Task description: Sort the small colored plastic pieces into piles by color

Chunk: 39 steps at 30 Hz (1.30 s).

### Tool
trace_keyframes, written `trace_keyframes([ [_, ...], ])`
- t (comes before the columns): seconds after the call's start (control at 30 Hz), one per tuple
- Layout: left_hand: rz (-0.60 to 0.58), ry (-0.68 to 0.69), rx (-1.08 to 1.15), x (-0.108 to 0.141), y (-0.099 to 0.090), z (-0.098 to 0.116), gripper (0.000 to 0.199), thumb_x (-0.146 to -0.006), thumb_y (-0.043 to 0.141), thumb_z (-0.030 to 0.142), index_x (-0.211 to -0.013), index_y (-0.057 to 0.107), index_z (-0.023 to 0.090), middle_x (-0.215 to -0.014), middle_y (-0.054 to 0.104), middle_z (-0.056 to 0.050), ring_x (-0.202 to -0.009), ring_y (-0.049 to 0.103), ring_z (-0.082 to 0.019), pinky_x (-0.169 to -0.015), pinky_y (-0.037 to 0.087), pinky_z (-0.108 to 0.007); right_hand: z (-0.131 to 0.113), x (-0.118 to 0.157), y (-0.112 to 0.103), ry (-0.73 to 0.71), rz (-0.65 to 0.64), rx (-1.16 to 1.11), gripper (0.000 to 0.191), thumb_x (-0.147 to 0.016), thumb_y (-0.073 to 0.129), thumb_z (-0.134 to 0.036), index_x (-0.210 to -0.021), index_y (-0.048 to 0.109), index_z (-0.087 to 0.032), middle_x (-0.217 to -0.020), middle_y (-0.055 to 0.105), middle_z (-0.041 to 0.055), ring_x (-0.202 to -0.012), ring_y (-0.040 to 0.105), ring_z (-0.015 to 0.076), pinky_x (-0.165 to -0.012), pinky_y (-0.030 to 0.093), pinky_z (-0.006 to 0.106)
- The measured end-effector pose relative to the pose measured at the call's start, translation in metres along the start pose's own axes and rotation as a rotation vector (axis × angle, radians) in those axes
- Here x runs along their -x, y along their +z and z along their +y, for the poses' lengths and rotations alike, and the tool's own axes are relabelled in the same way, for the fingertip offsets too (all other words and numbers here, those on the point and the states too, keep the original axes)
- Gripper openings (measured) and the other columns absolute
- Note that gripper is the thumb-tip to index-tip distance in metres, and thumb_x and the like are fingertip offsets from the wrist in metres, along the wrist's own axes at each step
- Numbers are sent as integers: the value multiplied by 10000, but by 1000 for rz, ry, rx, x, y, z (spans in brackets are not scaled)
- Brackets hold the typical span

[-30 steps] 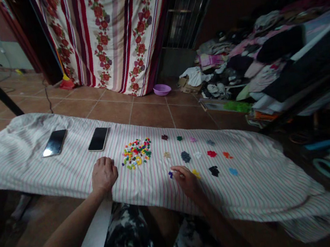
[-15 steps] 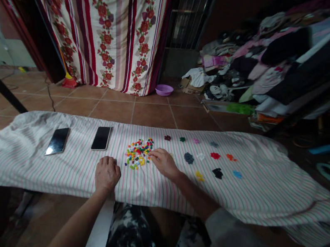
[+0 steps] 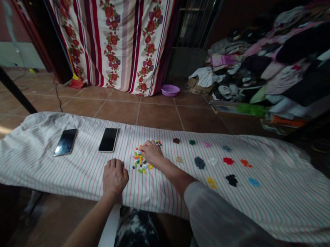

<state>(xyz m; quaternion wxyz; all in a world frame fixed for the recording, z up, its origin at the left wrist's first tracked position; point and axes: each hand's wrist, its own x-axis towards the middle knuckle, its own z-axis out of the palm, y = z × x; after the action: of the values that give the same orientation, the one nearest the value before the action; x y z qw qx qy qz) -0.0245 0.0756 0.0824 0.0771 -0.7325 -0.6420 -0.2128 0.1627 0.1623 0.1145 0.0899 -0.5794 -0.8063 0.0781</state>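
A pile of small mixed-colour plastic pieces (image 3: pixel 139 161) lies on the striped cloth. My right hand (image 3: pixel 152 151) is over the pile's right side, fingers bent down and pressed together among the pieces; its fingertips and anything between them are too small to make out. Left of the pile, my left hand (image 3: pixel 114 176) rests on the cloth with fingers curled in. To the right sit small single-colour heaps: dark grey (image 3: pixel 200 162), red (image 3: pixel 228 160), black (image 3: pixel 232 180), yellow (image 3: pixel 212 182), blue (image 3: pixel 253 182), orange (image 3: pixel 246 163), beige (image 3: pixel 179 160) and several others.
Two phones lie on the cloth at the left, a silver-edged one (image 3: pixel 108 140) and a darker one (image 3: pixel 65 142). Beyond the cloth's far edge, a purple basin (image 3: pixel 170 90) stands on the tiled floor by a floral curtain (image 3: pixel 124 33). Clothes (image 3: pixel 267 55) are piled at the right.
My right hand has moved up and left from the pile's right edge to over the pieces, covering part of them. My left hand stays in place on the cloth. The view has shifted slightly.
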Motion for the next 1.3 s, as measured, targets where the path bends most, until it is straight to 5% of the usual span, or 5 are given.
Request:
trace_keyframes([
  [0.17,-11,-1,9,-1,-1,0,101,-818,486,194,-876,565,171,-927,590,-114,-945,519,-270,-847,427,-400,0,-3,6,4,-6,10,260,-920,531,-183,-1030,754,-260,-1030,643,86,-1034,504,221,-886,393,302],
  [0.53,-9,-8,18,-1,-2,0,112,-818,479,192,-878,569,165,-924,596,-115,-943,519,-273,-826,430,-397,4,0,8,68,217,-240,147,-807,608,-168,-923,690,-204,-925,680,44,-918,589,185,-873,421,290],
  [0.9,10,8,2,0,-3,0,113,-817,466,207,-863,565,177,-911,603,-116,-943,536,-276,-836,426,-400,19,26,18,77,354,-425,112,-805,596,-188,-911,628,-206,-912,687,37,-862,622,174,-819,479,290],
  [1.3,6,49,38,1,-1,-4,196,-831,407,274,-846,576,176,-897,616,-117,-938,541,-276,-848,429,-418,33,71,0,178,373,-425,97,-833,605,-215,-923,637,-233,-925,702,19,-836,633,168,-798,484,274],
])
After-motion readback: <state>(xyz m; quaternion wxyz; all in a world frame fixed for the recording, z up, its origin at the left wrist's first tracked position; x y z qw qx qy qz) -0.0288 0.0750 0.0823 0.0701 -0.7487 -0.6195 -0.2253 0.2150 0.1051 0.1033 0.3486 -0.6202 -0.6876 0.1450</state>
